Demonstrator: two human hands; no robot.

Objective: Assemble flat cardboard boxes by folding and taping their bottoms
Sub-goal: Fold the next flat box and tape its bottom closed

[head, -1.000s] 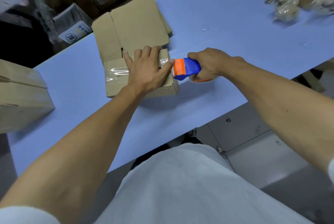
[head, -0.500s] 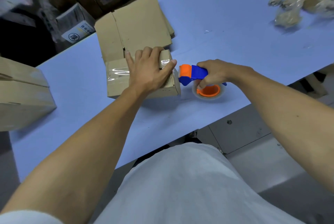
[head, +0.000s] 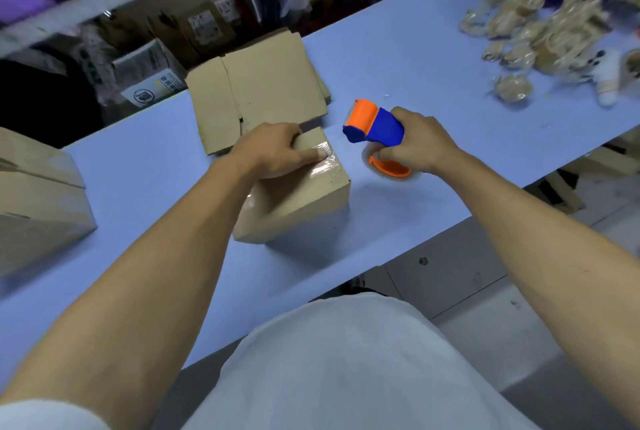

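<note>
A small brown cardboard box (head: pixel 298 201) stands on the blue table (head: pixel 138 180), with clear tape shining across its upper face. My left hand (head: pixel 273 149) lies on top of the box, fingers curled over its far edge and pressing the tape. To the right of the box, my right hand (head: pixel 412 149) grips the blue and orange tape dispenser (head: pixel 375 124), lifted slightly, its orange roller pointing away from me. The dispenser is clear of the box.
A stack of flat cardboard boxes (head: pixel 263 90) lies just behind the box. A larger assembled box (head: pixel 38 197) sits at the table's left end. A heap of crumpled tape scraps (head: pixel 540 34) covers the far right. Shelves with packages run behind the table.
My right hand has pulled the dispenser away from the box's right edge and raised it. The left hand has shifted from lying flat to gripping the box's far edge, and the box has turned.
</note>
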